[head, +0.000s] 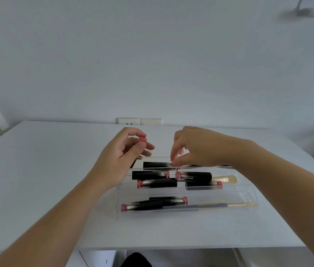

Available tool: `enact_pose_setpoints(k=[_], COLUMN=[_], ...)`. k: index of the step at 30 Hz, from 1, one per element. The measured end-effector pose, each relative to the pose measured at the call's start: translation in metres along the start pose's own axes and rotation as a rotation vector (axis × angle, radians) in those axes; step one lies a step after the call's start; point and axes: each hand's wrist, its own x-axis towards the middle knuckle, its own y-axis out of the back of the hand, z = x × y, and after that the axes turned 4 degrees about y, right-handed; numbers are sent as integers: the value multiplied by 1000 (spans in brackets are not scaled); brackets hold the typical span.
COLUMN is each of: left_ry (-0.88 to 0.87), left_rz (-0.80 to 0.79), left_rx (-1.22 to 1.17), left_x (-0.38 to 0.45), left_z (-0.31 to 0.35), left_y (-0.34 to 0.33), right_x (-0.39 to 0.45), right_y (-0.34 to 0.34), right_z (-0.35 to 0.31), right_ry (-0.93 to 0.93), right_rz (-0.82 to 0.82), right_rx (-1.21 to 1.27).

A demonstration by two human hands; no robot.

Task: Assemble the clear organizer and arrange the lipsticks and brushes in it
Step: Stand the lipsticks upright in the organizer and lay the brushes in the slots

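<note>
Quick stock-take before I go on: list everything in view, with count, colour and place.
Clear organizer: one, transparent, tiered, mid-table.
Lipsticks: seven lying in the tiers, black with pink ends; one on top, four in the middle, two in front; an eighth in the left hand.
Brushes: two; gold-handled one at the middle tier's right, long grey-handled one in the front tier.
Table: one, white.
Wall sockets: two plates, white, behind the table.
Left hand: pinching the eighth lipstick above the organizer.
Right hand: fingertips at the top tier's lipstick; whether they grip it is unclear.
</note>
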Motion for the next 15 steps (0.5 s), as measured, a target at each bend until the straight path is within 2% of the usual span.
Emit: enact_pose_setpoints(k=[9, 15], left_ry=[-11, 38], left_rz=[37, -30], left_rx=[-74, -19], left_x=[-6, -14], left_z=[-1, -5], left_y=[10, 29], right_x=[13, 8], right_y=[14, 2], right_z=[-14, -15], right_ry=[29, 49], right_rz=[-235, -242], right_rx=[-215, -216])
